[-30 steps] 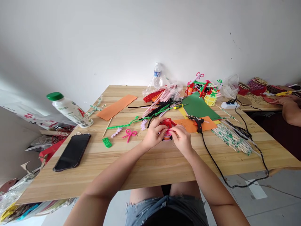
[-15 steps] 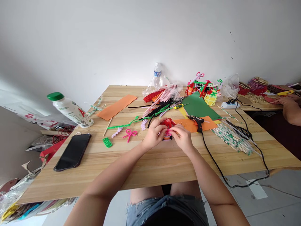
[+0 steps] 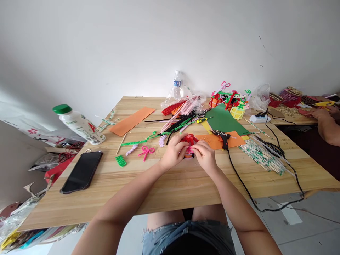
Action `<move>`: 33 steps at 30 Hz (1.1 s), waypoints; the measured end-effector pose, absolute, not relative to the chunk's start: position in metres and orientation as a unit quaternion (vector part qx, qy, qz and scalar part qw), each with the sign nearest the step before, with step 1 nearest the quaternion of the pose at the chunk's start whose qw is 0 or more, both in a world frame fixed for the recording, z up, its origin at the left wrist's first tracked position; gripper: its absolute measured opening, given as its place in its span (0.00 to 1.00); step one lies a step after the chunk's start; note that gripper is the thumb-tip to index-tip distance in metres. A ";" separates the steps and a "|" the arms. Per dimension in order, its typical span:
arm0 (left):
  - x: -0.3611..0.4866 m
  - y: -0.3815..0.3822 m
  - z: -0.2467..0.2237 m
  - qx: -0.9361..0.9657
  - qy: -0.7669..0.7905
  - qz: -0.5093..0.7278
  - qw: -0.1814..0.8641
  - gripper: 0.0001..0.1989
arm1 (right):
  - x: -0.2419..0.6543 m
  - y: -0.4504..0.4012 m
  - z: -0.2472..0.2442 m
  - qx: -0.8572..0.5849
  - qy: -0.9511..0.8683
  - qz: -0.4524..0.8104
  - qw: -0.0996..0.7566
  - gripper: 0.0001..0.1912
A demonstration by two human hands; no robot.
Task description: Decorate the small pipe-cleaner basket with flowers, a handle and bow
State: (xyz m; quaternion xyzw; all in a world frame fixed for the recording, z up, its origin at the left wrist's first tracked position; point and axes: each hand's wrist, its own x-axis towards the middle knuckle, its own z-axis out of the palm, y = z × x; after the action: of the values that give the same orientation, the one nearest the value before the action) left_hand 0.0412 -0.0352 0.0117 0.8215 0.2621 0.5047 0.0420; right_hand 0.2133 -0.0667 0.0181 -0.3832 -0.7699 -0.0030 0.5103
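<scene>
Both of my hands meet over a small red and orange pipe-cleaner craft [image 3: 189, 137] on the wooden table. My left hand [image 3: 174, 151] is closed, its fingertips pinching a pink pipe cleaner [image 3: 190, 149] at the front of the craft. From the other side my right hand [image 3: 205, 154] pinches the same pink piece between thumb and fingers. Much of the craft is covered by my fingers. To the left lie a pink pipe-cleaner bow [image 3: 146, 152], a green coil [image 3: 121, 161] and a lilac spiral [image 3: 132, 149].
A black hot glue gun [image 3: 224, 138] lies on orange paper at the right, its cord trailing off the edge. Behind are pipe-cleaner bundles [image 3: 183, 111], a screwdriver [image 3: 202, 120] and finished crafts [image 3: 237, 111]. A phone [image 3: 81, 172] and white bottle [image 3: 79, 125] stand left. Another person's hand [image 3: 322, 115] works far right.
My hands stay almost in place on the pink pipe cleaner, with only a slight shift of my right hand. The other person's hand has moved slightly.
</scene>
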 end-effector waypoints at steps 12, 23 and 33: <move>0.044 -0.031 0.010 0.788 0.281 0.535 0.117 0.07 | 0.208 -0.066 0.016 -0.415 -0.753 -0.026 0.510 0.10; 0.036 -0.030 0.013 0.834 0.257 0.480 0.088 0.08 | 0.207 -0.066 0.008 -0.422 -0.745 -0.066 0.513 0.11; 0.031 -0.028 0.012 0.864 0.230 0.446 0.053 0.12 | 0.209 -0.064 0.002 -0.410 -0.736 -0.039 0.537 0.11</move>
State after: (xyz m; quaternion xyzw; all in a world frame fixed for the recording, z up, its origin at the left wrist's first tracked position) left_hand 0.0308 -0.0280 0.0117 0.8635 0.2303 0.4455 0.0533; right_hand 0.2094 -0.0636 0.0022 -0.4103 -0.7357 -0.0394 0.5375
